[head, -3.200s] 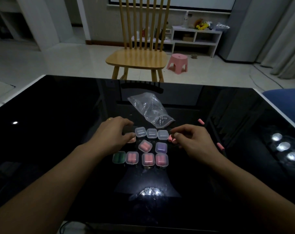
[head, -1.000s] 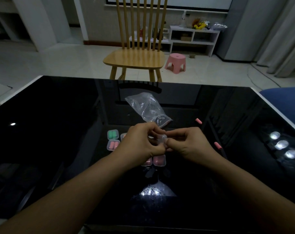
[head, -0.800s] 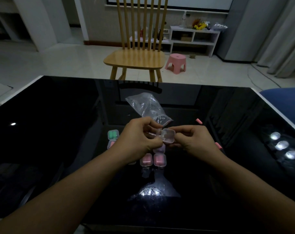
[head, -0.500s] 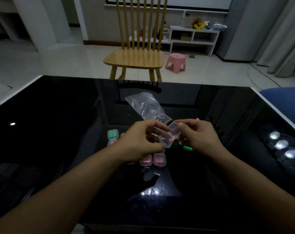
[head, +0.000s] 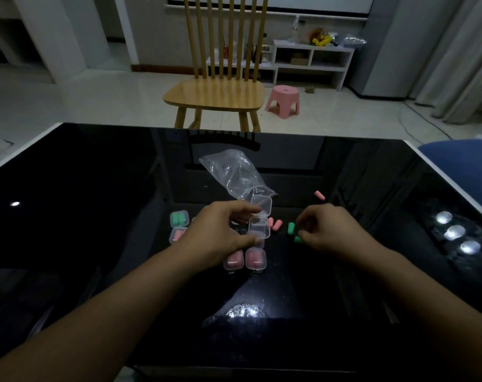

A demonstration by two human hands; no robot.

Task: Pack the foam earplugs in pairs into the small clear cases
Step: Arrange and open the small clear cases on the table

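The left hand (head: 220, 232) holds an open clear case (head: 259, 220) between thumb and fingers, a little above the black table (head: 96, 216). Its lid stands up and its lower half is turned toward the person, and it looks empty. The right hand (head: 326, 230) is down at the table, its fingers curled at a green earplug (head: 297, 239); I think it pinches this one, but the fingertips hide the contact. A second green earplug (head: 290, 228) lies just beside it, and two pink earplugs (head: 274, 224) lie between the hands.

To do this step well, I would take both green ones so the pair matches, and keep the case level and steady while they go in. The foam is soft, so a light pinch is enough. Lay them side by side, as in the filled green case (head: 179, 218) at the left, then the lid can close without pressing on foam.
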